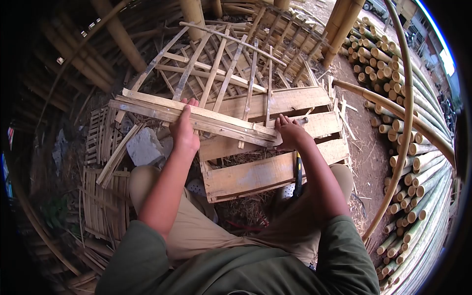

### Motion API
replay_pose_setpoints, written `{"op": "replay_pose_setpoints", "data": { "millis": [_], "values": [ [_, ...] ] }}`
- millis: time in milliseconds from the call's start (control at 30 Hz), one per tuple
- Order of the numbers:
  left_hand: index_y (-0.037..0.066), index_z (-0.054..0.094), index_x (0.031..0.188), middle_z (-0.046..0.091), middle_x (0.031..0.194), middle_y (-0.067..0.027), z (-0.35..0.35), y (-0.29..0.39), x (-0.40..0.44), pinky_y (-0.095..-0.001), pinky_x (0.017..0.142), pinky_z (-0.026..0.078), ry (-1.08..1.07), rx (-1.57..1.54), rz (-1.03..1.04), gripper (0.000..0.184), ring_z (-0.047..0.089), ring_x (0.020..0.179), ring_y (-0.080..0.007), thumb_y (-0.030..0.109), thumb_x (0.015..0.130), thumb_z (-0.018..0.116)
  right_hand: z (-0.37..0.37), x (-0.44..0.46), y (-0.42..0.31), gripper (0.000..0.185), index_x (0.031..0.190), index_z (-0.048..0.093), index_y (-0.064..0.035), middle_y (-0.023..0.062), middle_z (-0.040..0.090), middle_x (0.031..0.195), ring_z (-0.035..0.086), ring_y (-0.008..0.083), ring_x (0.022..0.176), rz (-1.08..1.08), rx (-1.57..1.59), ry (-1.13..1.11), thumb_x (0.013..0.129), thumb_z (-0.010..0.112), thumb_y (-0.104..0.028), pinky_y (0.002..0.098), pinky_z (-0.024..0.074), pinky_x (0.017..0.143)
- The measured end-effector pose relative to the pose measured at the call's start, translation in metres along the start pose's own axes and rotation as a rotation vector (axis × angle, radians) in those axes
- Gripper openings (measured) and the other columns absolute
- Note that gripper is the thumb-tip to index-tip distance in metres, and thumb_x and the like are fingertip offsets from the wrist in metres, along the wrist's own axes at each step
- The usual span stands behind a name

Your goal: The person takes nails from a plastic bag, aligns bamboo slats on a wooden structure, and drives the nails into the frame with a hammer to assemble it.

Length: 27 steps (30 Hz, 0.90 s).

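A bundle of long, pale wooden slats (216, 119) lies slantwise across the middle of the head view, over a wooden crate (255, 174). My left hand (185, 129) is closed around the bundle left of its middle, thumb on top. At the right end of the slats, my right hand (290, 132) has its fingers bent over the slat ends; its palm side is hidden. Just beyond the right hand a small grey metal piece (301, 121) shows. Below the right wrist a yellow-and-black handle (298, 169) stands against the crate; whether the two belong together I cannot tell.
Behind the crate rests a lattice frame of nailed slats (221, 69). A grey stone block (145, 146) sits left of it, beside slatted panels (105, 194). Cut bamboo poles (413, 152) are stacked at right, behind a curved bamboo pole (405, 113).
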State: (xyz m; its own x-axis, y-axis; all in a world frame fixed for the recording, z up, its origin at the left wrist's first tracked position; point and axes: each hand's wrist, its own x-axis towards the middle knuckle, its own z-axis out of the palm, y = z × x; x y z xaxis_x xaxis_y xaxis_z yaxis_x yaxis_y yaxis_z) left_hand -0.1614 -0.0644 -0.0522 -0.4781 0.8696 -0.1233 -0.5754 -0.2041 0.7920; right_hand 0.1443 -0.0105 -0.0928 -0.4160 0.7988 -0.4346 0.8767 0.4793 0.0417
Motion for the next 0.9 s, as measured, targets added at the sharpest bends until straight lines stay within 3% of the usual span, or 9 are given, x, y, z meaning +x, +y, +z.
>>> {"op": "replay_pose_setpoints", "data": {
  "millis": [100,167,200,400,533,600,700,833,900],
  "values": [
    [-0.005,0.040,0.137,0.056,0.130,-0.0202,0.008,0.004,-0.005,-0.0371,0.107,0.040,0.001,0.009,0.019,0.045,0.055,0.123,-0.0265,0.006,0.096,0.053,0.012,0.004,0.002,0.105,0.147,0.029,-0.0011,0.0201,0.026,0.155,0.027,0.0323,0.143,-0.022,-0.051,0.068,0.066,0.083,-0.042,0.0542,0.0249,0.114],
    [-0.006,0.040,0.137,0.056,0.130,-0.0204,0.014,0.008,-0.008,-0.0371,0.107,0.041,-0.008,0.021,0.033,0.045,0.055,0.122,-0.0265,0.006,0.096,0.053,0.015,0.005,-0.004,0.093,0.147,0.030,-0.0030,0.0159,0.028,0.155,0.031,0.0291,0.142,0.028,-0.099,0.129,0.073,0.077,-0.034,0.0515,0.0199,0.117],
    [-0.006,0.040,0.137,0.056,0.130,-0.0208,0.017,0.010,-0.009,-0.0371,0.107,0.041,-0.015,0.033,0.041,0.045,0.055,0.122,-0.0265,0.006,0.096,0.053,0.019,0.003,-0.007,0.072,0.141,0.042,-0.0023,0.0152,0.041,0.148,0.039,0.0289,0.137,0.019,-0.136,0.228,0.079,0.070,-0.027,0.0516,0.0194,0.116],
    [-0.007,0.041,0.136,0.056,0.129,-0.0215,0.035,0.018,-0.016,-0.0363,0.107,0.041,-0.021,0.054,0.064,0.043,0.055,0.122,-0.0260,0.004,0.096,0.052,0.024,0.014,-0.005,0.039,0.123,0.058,-0.0015,0.0116,0.060,0.123,0.054,0.0291,0.123,-0.004,-0.107,0.364,0.087,0.059,-0.018,0.0539,0.0219,0.114],
    [-0.008,0.042,0.135,0.055,0.129,-0.0213,0.045,0.020,-0.017,-0.0356,0.106,0.042,-0.026,0.065,0.082,0.042,0.056,0.121,-0.0257,0.003,0.095,0.051,0.020,0.015,-0.003,0.048,0.123,0.057,-0.0019,0.0107,0.062,0.118,0.057,0.0289,0.120,-0.019,-0.134,0.367,0.081,0.069,-0.023,0.0543,0.0227,0.114],
    [-0.008,0.042,0.134,0.056,0.129,-0.0212,0.050,0.021,-0.019,-0.0352,0.106,0.042,-0.018,0.074,0.084,0.042,0.056,0.121,-0.0256,0.003,0.095,0.051,0.015,0.011,-0.003,0.065,0.123,0.057,-0.0020,0.0102,0.063,0.118,0.058,0.0289,0.119,-0.028,-0.112,0.304,0.069,0.080,-0.029,0.0544,0.0226,0.114],
    [-0.008,0.042,0.134,0.056,0.128,-0.0209,0.061,0.023,-0.025,-0.0344,0.105,0.043,-0.022,0.107,0.116,0.042,0.057,0.120,-0.0254,0.003,0.094,0.051,0.004,0.008,-0.003,0.081,0.124,0.057,-0.0031,0.0105,0.062,0.120,0.056,0.0288,0.121,-0.030,-0.082,0.231,0.057,0.088,-0.034,0.0542,0.0228,0.115],
    [-0.009,0.044,0.131,0.057,0.126,-0.0205,0.077,0.026,-0.031,-0.0338,0.101,0.046,-0.027,0.146,0.153,0.040,0.059,0.117,-0.0247,0.003,0.094,0.052,0.015,0.007,0.001,0.084,0.123,0.057,-0.0023,0.0123,0.061,0.124,0.054,0.0291,0.123,-0.067,-0.067,0.319,0.054,0.090,-0.038,0.0546,0.0229,0.114],
    [-0.009,0.045,0.130,0.058,0.125,-0.0201,0.089,0.029,-0.036,-0.0336,0.100,0.046,-0.030,0.155,0.159,0.039,0.060,0.116,-0.0244,0.003,0.094,0.053,0.016,0.002,0.004,0.088,0.121,0.056,-0.0005,0.0187,0.056,0.131,0.049,0.0319,0.129,-0.133,-0.030,0.359,0.052,0.089,-0.044,0.0542,0.0180,0.116]
  ]
}}
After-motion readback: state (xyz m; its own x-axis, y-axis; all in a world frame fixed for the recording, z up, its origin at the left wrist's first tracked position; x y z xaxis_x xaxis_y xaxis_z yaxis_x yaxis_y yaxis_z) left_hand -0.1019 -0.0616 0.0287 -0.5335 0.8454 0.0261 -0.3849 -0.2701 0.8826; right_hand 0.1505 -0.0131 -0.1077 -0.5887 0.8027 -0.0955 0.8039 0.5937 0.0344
